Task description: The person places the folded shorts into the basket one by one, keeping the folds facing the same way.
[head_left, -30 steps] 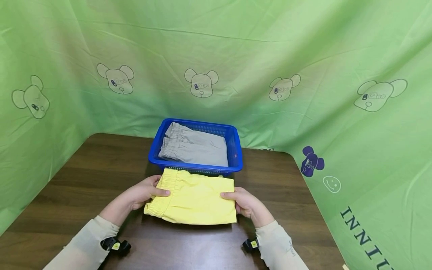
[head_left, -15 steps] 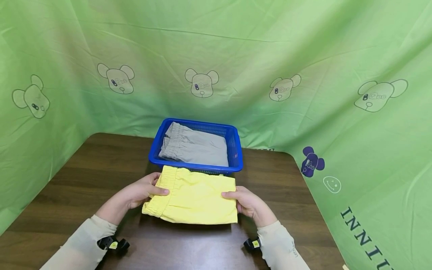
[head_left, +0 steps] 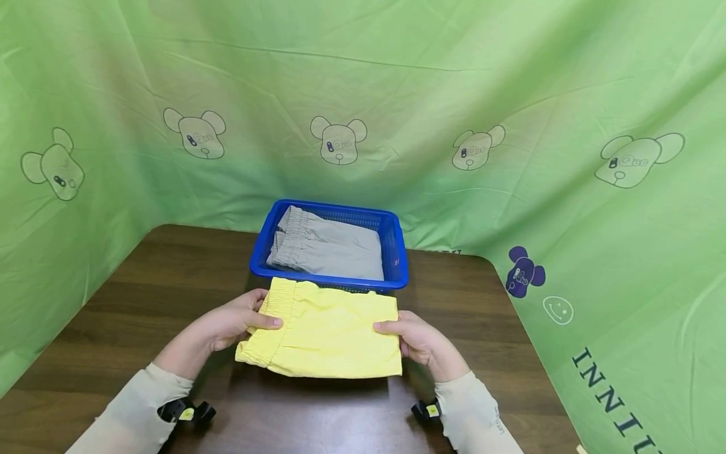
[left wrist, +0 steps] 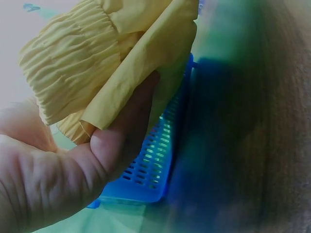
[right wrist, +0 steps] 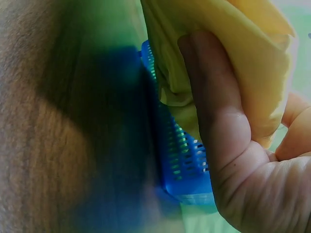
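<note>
Between my two hands a folded pair of yellow shorts (head_left: 329,331) is held above the table, just in front of the basket. My left hand (head_left: 235,321) pinches the gathered elastic waistband side, thumb on top and fingers beneath. At the opposite folded edge my right hand (head_left: 420,340) grips the cloth the same way. Both wrist views show fingers under the yellow shorts (left wrist: 141,63), which hang clear of the wood. Behind them stands a blue plastic basket (head_left: 401,265) with folded grey shorts (head_left: 331,246) lying inside, waistband to the left.
The brown wooden table (head_left: 136,302) spreads to both sides of the basket. A green curtain (head_left: 397,75) printed with bear heads encloses the back and sides. A black wrist device (head_left: 187,413) sits at the left sleeve, and another wrist device (head_left: 425,411) at the right.
The yellow shorts have risen slightly and look a little larger. My hands have drifted slightly apart, the left one leftward and the right one rightward, keeping their hold. The basket stays put.
</note>
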The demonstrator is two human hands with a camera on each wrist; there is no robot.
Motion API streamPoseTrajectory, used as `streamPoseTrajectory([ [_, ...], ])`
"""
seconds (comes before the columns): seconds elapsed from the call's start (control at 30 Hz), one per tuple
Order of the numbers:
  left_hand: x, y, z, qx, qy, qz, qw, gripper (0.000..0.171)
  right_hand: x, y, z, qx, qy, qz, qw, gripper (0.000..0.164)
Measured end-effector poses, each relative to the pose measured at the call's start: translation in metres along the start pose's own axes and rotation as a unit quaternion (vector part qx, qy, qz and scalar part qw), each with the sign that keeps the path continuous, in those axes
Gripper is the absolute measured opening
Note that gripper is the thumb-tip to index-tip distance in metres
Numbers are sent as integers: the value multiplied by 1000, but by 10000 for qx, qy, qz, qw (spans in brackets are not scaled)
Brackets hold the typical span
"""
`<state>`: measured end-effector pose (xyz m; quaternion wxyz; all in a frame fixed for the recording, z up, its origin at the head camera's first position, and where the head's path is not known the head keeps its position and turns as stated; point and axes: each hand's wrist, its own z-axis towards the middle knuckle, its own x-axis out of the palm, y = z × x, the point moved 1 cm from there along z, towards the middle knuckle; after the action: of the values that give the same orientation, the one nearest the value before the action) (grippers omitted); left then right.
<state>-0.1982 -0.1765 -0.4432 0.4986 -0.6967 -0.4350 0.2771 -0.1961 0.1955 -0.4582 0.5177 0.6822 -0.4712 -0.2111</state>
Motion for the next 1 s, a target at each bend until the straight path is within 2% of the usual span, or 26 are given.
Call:
streamPoseTrajectory([
  [1.0, 0, -19, -17, 242, 274, -213, 9991, 81, 9, 18, -14, -190, -67, 39, 9998, 38],
])
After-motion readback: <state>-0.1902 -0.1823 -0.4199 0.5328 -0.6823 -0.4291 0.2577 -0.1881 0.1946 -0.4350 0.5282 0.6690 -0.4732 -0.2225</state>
